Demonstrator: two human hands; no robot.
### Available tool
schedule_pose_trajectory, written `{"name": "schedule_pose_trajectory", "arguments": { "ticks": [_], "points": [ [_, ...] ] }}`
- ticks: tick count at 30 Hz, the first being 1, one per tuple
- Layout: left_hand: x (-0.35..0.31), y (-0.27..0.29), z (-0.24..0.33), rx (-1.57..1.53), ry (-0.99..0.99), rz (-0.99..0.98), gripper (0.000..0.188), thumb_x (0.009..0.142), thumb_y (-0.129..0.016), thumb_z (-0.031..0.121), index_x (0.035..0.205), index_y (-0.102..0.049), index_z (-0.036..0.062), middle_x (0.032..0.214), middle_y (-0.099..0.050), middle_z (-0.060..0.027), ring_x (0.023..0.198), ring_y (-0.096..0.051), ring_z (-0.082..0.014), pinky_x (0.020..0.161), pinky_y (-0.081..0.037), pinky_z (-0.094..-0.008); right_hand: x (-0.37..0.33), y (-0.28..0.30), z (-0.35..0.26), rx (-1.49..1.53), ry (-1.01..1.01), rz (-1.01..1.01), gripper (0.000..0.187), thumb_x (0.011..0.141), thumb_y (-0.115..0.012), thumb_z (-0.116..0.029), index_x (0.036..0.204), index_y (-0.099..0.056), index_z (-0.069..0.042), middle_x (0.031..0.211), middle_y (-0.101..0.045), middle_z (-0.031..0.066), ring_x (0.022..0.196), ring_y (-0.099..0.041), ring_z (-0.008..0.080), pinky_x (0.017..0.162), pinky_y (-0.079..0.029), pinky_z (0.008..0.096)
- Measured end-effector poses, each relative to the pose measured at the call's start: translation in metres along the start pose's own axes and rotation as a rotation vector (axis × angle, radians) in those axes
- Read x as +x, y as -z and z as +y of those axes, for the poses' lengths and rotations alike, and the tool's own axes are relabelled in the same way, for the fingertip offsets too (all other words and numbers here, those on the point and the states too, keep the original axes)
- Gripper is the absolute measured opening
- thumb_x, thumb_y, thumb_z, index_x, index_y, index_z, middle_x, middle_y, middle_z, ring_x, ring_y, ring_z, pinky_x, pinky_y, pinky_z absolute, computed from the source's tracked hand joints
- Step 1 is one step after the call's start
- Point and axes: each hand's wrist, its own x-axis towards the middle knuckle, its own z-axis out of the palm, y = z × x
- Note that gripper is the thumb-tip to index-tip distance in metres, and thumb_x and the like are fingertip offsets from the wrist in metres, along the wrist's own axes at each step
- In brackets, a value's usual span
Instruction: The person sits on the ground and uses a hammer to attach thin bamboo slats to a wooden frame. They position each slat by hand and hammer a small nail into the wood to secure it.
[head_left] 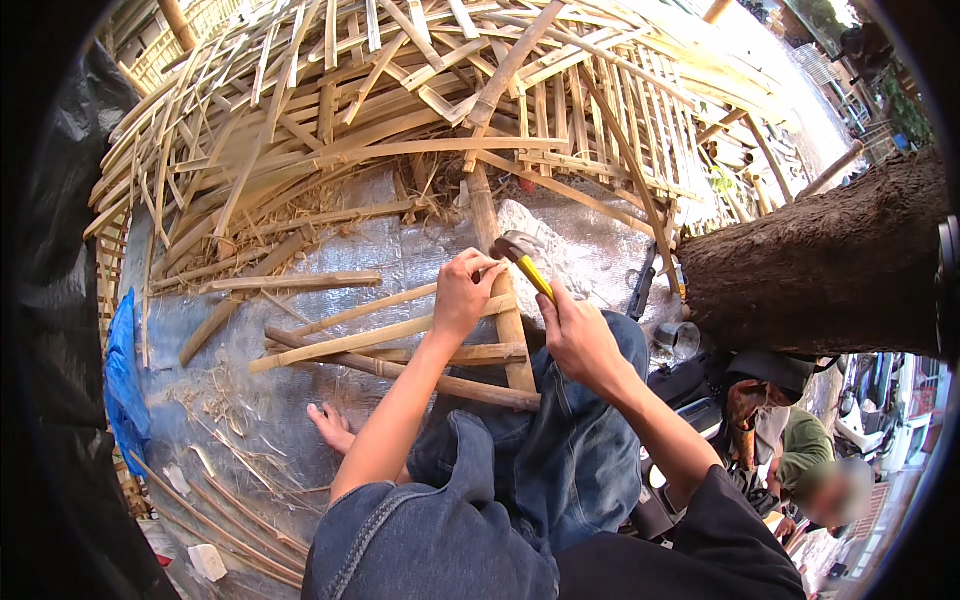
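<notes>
My right hand (578, 338) grips a claw hammer (531, 271) by its yellow and black handle. The hammer's metal head is beside the fingertips of my left hand (464, 297). Those fingers are pinched together at the upper end of a short bamboo crosspiece (511, 335); anything between them is too small to make out. Long bamboo strips (375, 334) and a darker bamboo pole (440, 381) meet this crosspiece on its left side, forming a narrow frame. Beyond the hammer lies a pale rough stone (556, 243).
A large heap of bamboo slats and lattice panels (400, 110) fills the far side. Loose bamboo pieces (290, 282) lie on the silvery ground sheet (200, 340). At the right are a thick tree trunk (810, 255), a metal can (680, 340) and another person in green (806, 450).
</notes>
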Motion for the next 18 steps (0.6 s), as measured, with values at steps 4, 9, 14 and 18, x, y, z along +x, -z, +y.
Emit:
{"name": "schedule_pose_trajectory", "arguments": {
  "ticks": [4,9,14,18],
  "points": [
    [0.000,0.001,0.001,0.035,0.095,-0.073,0.009,0.083,-0.072,0.006,0.088,-0.074,-0.0018,0.083,-0.070,-0.0125,0.073,-0.069,-0.0275,0.067,-0.052,-0.0348,0.003,0.001,0.003,-0.060,0.040,0.009,0.022,0.103,-0.047,-0.021,0.100,-0.047,0.001,0.067,-0.059,0.0291,0.067,-0.059,0.0499,0.063,-0.045,0.0584],
    [0.001,0.002,-0.001,0.085,0.090,-0.103,0.010,0.082,-0.072,0.007,0.088,-0.074,-0.0012,0.084,-0.070,-0.0124,0.075,-0.069,-0.0270,0.067,-0.052,-0.0338,0.004,-0.002,0.009,-0.070,0.071,0.010,0.023,0.102,-0.047,-0.022,0.100,-0.047,0.001,0.066,-0.060,0.0297,0.065,-0.059,0.0501,0.062,-0.045,0.0583],
    [-0.001,0.002,-0.001,0.033,0.052,-0.055,0.010,0.083,-0.072,0.007,0.087,-0.073,-0.0022,0.081,-0.068,-0.0124,0.070,-0.067,-0.0266,0.064,-0.049,-0.0342,0.003,-0.007,0.011,-0.060,0.088,0.054,0.025,0.103,-0.047,-0.023,0.101,-0.047,0.002,0.066,-0.059,0.0301,0.065,-0.059,0.0504,0.062,-0.045,0.0587],
    [0.000,0.001,0.001,-0.046,0.065,-0.031,0.010,0.083,-0.072,0.007,0.084,-0.072,-0.0035,0.078,-0.067,-0.0126,0.067,-0.066,-0.0269,0.062,-0.049,-0.0349,0.003,-0.004,0.001,-0.084,0.047,0.022,0.025,0.103,-0.046,-0.023,0.100,-0.048,0.002,0.066,-0.059,0.0300,0.065,-0.059,0.0507,0.062,-0.045,0.0589]
  ]
}}
